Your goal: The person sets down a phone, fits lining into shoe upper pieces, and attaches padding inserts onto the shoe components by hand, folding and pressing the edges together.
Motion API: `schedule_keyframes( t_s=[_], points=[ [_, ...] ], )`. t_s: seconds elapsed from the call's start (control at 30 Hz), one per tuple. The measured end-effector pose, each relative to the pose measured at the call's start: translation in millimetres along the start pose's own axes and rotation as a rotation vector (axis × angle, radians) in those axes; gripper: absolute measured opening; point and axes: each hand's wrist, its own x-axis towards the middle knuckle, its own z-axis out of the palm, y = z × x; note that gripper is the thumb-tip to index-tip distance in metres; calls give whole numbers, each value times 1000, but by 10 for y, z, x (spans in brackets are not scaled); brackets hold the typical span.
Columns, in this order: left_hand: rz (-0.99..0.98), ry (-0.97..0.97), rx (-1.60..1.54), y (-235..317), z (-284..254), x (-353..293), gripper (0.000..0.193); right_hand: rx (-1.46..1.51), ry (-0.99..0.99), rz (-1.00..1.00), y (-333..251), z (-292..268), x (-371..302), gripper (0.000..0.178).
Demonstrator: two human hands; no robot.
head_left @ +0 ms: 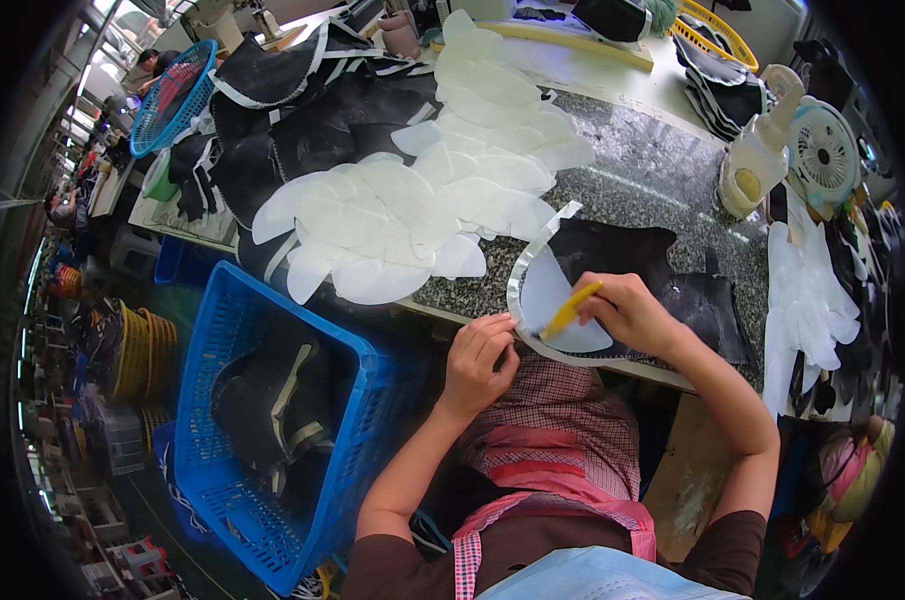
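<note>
My right hand [628, 312] grips a yellow-handled brush [573, 309], tilted so its dark tip points down and left. Under that tip lies a pale, curved white insert [551, 285], set inside the rounded end of a black shoe-upper piece [618, 250]. A white band [516, 272] runs along the piece's curved edge. With bent fingers, my left hand [481, 362] pinches this edge at the near side of the table, just left of the brush tip. Its fingertips are partly hidden. Beyond, many similar white inserts [393, 215] lie in an overlapping spread.
Black pieces [343, 125] pile at the far left of the speckled tabletop [653, 135]. A blue crate [358, 390] with black pieces stands below on my left. To the right are a cream plastic container [748, 180], a small fan [825, 155] and more white inserts [808, 290].
</note>
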Motion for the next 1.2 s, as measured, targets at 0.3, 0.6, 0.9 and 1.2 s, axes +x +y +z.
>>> schedule_keyframes(
  t_s=[0.3,0.6,0.9,1.2],
  points=[
    [21,13,3,-73,24,8,32,-74,267,-43,104,-131,4,11],
    [62,-117,101,48,-107,219,25,-143,208,92,-12,-903,-1035,6],
    [-2,7,-159,181,32,625,20,-601,1132,262,877,-2390,-1012,24],
    [558,156,96,117,-320,1143,25,-1208,1053,420,1387,-2736,-1206,49]
  ],
)
